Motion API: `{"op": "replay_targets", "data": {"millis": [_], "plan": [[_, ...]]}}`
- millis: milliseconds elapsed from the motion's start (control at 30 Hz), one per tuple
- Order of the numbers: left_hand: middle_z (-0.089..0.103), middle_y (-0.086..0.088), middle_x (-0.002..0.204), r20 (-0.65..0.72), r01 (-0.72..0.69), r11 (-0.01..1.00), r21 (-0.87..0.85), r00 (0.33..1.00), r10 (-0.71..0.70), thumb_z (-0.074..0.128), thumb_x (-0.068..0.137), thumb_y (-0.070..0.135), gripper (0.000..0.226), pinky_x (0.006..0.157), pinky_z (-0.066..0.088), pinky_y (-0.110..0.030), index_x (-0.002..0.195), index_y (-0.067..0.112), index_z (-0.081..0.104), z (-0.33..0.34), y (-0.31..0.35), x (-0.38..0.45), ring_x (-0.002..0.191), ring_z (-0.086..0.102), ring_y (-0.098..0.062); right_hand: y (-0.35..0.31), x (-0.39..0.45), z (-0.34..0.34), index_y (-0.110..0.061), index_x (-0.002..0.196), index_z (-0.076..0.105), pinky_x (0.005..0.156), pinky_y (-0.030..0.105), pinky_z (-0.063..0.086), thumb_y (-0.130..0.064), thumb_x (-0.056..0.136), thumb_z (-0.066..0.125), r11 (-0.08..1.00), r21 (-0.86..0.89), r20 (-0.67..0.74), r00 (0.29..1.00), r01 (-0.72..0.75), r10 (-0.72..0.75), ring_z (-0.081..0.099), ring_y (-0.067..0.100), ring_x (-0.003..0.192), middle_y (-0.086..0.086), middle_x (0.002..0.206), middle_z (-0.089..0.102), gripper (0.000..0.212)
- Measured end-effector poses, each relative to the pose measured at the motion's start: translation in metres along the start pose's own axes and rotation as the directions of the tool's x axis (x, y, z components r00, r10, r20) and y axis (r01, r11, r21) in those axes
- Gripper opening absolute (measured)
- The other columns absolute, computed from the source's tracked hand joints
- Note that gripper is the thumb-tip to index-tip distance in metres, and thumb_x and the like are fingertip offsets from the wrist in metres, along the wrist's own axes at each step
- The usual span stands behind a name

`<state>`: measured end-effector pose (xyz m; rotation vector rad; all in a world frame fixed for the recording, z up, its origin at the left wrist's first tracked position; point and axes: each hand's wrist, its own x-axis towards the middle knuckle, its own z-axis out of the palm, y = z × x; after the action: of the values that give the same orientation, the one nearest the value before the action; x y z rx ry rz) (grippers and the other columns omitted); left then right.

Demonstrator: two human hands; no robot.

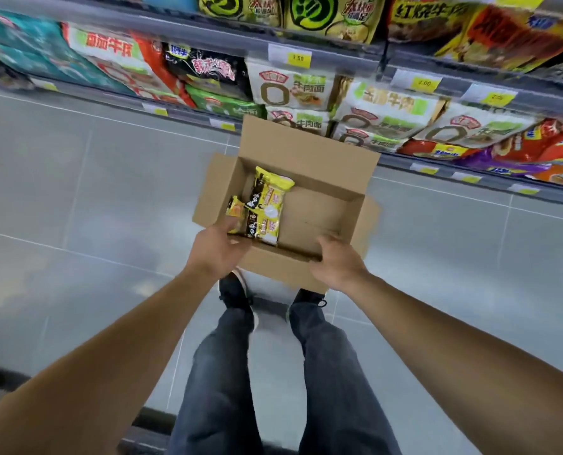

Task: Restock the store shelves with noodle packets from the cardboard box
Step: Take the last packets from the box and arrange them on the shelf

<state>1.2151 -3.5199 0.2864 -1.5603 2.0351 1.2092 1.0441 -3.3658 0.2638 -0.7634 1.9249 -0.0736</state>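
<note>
An open cardboard box (319, 205) sits low in front of my feet with its flaps spread. Inside, against its left wall, lie yellow-and-black noodle packets (267, 208); the right half of the box floor is bare. My left hand (219, 249) grips the near left corner of the box, thumb reaching in beside a small yellow packet (235, 210). My right hand (337, 261) holds the near right edge, fingers curled over the rim. The store shelves (306, 50) rise just beyond the box, packed with noodle packets.
Price tags (298, 57) run along the shelf edges. Grey floor tiles (93, 192) stretch to the left and right of the box. My legs and dark shoes (237, 293) stand right behind the box. A dark base edge shows at the bottom left.
</note>
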Motion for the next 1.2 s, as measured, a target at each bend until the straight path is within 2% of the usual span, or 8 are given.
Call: {"op": "replay_targets", "data": {"millis": [167, 300, 433, 633, 733, 867, 1033, 1200], "plan": [[0.065, -0.002, 0.125, 0.030, 0.070, 0.997, -0.028, 0.997, -0.069, 0.066, 0.083, 0.031, 0.052, 0.097, 0.047, -0.031, 0.132, 0.018, 0.056, 0.008, -0.042, 0.082, 0.114, 0.061, -0.023, -0.013, 0.081, 0.036, -0.013, 0.130, 0.050, 0.073, 0.025, 0.035, -0.022, 0.085, 0.055, 0.999, 0.017, 0.051, 0.998, -0.049, 0.048, 0.052, 0.023, 0.103, 0.007, 0.124, 0.055, 0.047], [0.061, 0.002, 0.128, 0.070, 0.134, 0.990, -0.052, 0.989, -0.130, 0.063, 0.080, 0.032, 0.052, 0.080, 0.040, -0.023, 0.129, 0.018, 0.057, 0.017, -0.082, 0.143, 0.111, 0.059, -0.021, -0.029, 0.147, 0.073, -0.014, 0.131, 0.049, 0.066, 0.027, 0.037, -0.021, 0.083, 0.054, 0.993, 0.072, 0.062, 0.994, -0.095, 0.090, 0.052, 0.021, 0.099, 0.003, 0.110, 0.052, 0.049], [0.063, 0.004, 0.124, 0.067, 0.140, 0.988, -0.063, 0.988, -0.136, 0.063, 0.084, 0.024, 0.041, 0.082, 0.042, -0.022, 0.124, 0.023, 0.059, 0.027, -0.126, 0.203, 0.109, 0.059, -0.018, -0.047, 0.219, 0.116, -0.018, 0.137, 0.048, 0.086, 0.028, 0.043, -0.022, 0.082, 0.058, 0.980, 0.164, 0.073, 0.992, -0.117, 0.106, 0.053, 0.021, 0.116, 0.001, 0.135, 0.052, 0.056], [0.062, 0.011, 0.121, 0.043, 0.191, 0.978, -0.086, 0.981, -0.188, 0.062, 0.084, 0.026, 0.044, 0.083, 0.049, -0.027, 0.128, 0.026, 0.057, 0.032, -0.189, 0.278, 0.090, 0.059, -0.009, -0.077, 0.330, 0.167, -0.019, 0.141, 0.043, 0.092, 0.033, 0.046, -0.025, 0.088, 0.059, 0.980, 0.182, 0.010, 0.997, -0.077, 0.076, 0.054, 0.024, 0.115, 0.004, 0.134, 0.054, 0.056], [0.063, 0.011, 0.116, 0.039, 0.201, 0.973, -0.109, 0.979, -0.198, 0.062, 0.085, 0.025, 0.040, 0.073, 0.042, -0.020, 0.124, 0.025, 0.058, 0.037, -0.217, 0.307, 0.089, 0.060, -0.008, -0.094, 0.385, 0.185, -0.024, 0.146, 0.038, 0.084, 0.030, 0.045, -0.021, 0.090, 0.058, 0.969, 0.241, -0.042, 0.997, -0.051, 0.063, 0.057, 0.025, 0.109, 0.003, 0.134, 0.054, 0.059], [0.065, 0.011, 0.108, 0.010, 0.170, 0.973, -0.154, 0.985, -0.170, 0.062, 0.085, 0.025, 0.033, 0.063, 0.036, -0.005, 0.118, 0.024, 0.060, 0.048, -0.228, 0.328, 0.086, 0.061, -0.006, -0.109, 0.440, 0.207, -0.022, 0.148, 0.034, 0.095, 0.037, 0.048, -0.017, 0.090, 0.058, 0.964, 0.257, -0.025, 0.997, -0.061, 0.070, 0.053, 0.029, 0.121, 0.008, 0.137, 0.053, 0.063], [0.067, 0.010, 0.100, 0.014, 0.128, 0.969, -0.211, 0.992, -0.128, 0.062, 0.086, 0.024, 0.028, 0.058, 0.037, 0.001, 0.114, 0.021, 0.062, 0.059, -0.222, 0.328, 0.076, 0.060, 0.002, -0.105, 0.456, 0.228, -0.016, 0.126, 0.052, 0.074, 0.032, 0.043, -0.020, 0.093, 0.056, 0.976, 0.188, -0.097, 0.987, -0.112, 0.132, 0.059, 0.034, 0.105, 0.012, 0.114, 0.064, 0.033], [0.067, 0.012, 0.094, 0.038, 0.104, 0.959, -0.264, 0.995, -0.097, 0.062, 0.086, 0.022, 0.021, 0.058, 0.038, 0.000, 0.106, 0.021, 0.064, 0.065, -0.216, 0.323, 0.073, 0.058, 0.007, -0.079, 0.434, 0.214, -0.019, 0.093, 0.067, 0.071, 0.026, 0.042, -0.012, 0.092, 0.051, 0.931, 0.319, -0.146, 0.962, -0.177, 0.232, 0.062, 0.028, 0.098, 0.007, 0.105, 0.068, 0.018]]}}
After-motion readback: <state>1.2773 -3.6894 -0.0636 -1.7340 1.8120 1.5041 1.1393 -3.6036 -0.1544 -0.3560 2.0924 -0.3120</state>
